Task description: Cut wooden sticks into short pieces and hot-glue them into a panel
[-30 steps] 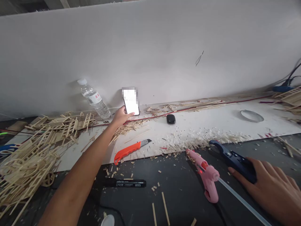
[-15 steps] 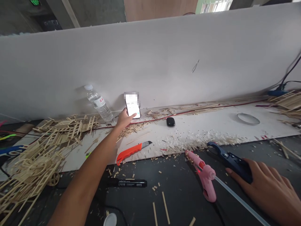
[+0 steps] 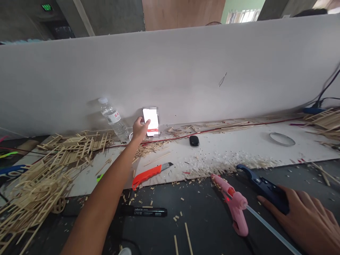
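Observation:
My left hand (image 3: 140,129) reaches to the smartphone (image 3: 150,124) leaning on the white board. Its thumb lies over the lit screen and its fingers are at the left edge. My right hand (image 3: 309,214) is closed over the handles of a dark blue hand cutter (image 3: 268,189) with a hooked jaw, lying on the dark table; its thumb sticks out along the near side. Left of the cutter lies a pink hot glue gun (image 3: 233,203), red light on and a clear glue stick (image 3: 273,230) in its back. An orange utility knife (image 3: 150,174) has its blade partly out.
A water bottle (image 3: 114,118) leans on the white board (image 3: 186,78). Wooden stick structures (image 3: 39,184) cover the left side. A black marker (image 3: 146,211), a small black case (image 3: 194,141), a clear ring (image 3: 282,139), loose sticks (image 3: 188,238) and cut scraps lie about.
The phone's timer screen has given way to a white screen with a red bar. My left thumb has moved up the screen. The view has shifted slightly; my right hand stays on the cutter.

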Demonstrator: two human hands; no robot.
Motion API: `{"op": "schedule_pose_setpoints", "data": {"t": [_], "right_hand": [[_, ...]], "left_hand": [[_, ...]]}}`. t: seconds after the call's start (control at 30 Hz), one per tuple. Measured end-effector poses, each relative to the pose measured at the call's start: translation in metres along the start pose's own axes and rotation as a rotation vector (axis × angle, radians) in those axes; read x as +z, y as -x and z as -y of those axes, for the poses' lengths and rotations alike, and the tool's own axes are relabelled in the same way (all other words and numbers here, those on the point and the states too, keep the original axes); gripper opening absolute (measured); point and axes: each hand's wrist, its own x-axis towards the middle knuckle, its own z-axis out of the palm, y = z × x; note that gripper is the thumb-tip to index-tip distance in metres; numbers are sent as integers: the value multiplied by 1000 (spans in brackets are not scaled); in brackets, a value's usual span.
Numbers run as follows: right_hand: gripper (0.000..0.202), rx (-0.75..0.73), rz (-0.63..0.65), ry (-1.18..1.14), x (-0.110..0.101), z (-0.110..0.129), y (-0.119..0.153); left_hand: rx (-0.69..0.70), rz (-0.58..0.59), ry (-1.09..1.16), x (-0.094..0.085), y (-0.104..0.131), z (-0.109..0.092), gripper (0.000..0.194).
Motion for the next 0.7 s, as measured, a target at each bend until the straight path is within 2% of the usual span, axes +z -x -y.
{"op": "schedule_pose_setpoints", "data": {"t": [0.17,0.5,0.7], "right_hand": [[65,-43,-57,24,7,0,2],[70,-37,0,54,19,-12,-3],[74,-69,-11,59,24,-17,-1]], "left_hand": [[15,-10,71,0,-13,-3,36],[15,-18,170,-7,-23,-9,37],[17,-13,223,-8,-33,-10,37]]}}
